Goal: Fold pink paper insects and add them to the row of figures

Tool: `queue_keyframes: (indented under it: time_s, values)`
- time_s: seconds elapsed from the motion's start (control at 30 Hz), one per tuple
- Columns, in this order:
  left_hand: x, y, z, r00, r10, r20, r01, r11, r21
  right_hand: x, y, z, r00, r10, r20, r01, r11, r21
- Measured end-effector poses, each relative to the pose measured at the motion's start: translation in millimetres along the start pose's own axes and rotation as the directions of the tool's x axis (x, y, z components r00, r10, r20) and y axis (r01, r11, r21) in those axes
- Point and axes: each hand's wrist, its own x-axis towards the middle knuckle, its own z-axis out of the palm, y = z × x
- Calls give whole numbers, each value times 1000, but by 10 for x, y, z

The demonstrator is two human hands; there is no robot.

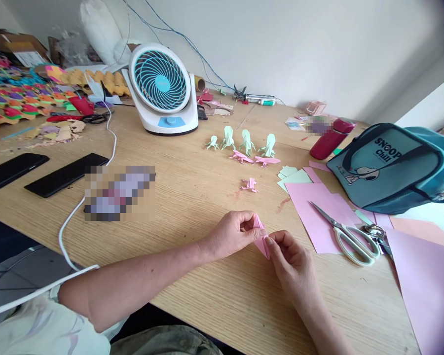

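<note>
A small piece of folded pink paper [261,242] is pinched between both my hands, just above the table near its front edge. My left hand [237,232] grips its upper part, thumb against the folds. Lower down, my right hand [291,255] closes thumb and forefinger on its right side. Beyond my hands stands a little pink origami figure [249,185]. Two more pink origami figures [241,157] and several pale green origami figures [246,142] are set out farther back.
Scissors [355,239] lie on pink paper sheets [311,212] at the right. Behind them are a teal bag [388,167] and a dark pink bottle [331,139]. A white fan [161,88] stands at the back, and a white cable [72,217] crosses the left side.
</note>
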Motion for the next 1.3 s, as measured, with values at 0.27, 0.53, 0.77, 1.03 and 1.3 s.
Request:
queue_keyframes:
  time_s: [0.27, 0.53, 0.77, 1.03, 1.3]
  values:
    - [-18, -3, -20, 997, -67, 48, 71, 994, -79, 9, 12, -18, 999, -4, 37, 2, 998, 58]
    - [-6, 18, -50, 990, -114, 79, 119, 991, -66, 7, -29, -94, 999, -24, 25, 21, 994, 105]
    - [-9, 41, -109, 978, 186, -88, -173, 975, 139, 44, 25, -191, 998, 53, -31, -49, 994, 101]
    - [-74, 137, -143, 736, 586, 338, -609, 357, 708, 17, -54, -310, 989, 76, 127, -75, 997, -18]
    - [-81, 82, -120, 632, 611, 476, -719, 234, 654, 7, -12, -348, 964, 61, 260, -43, 996, -72]
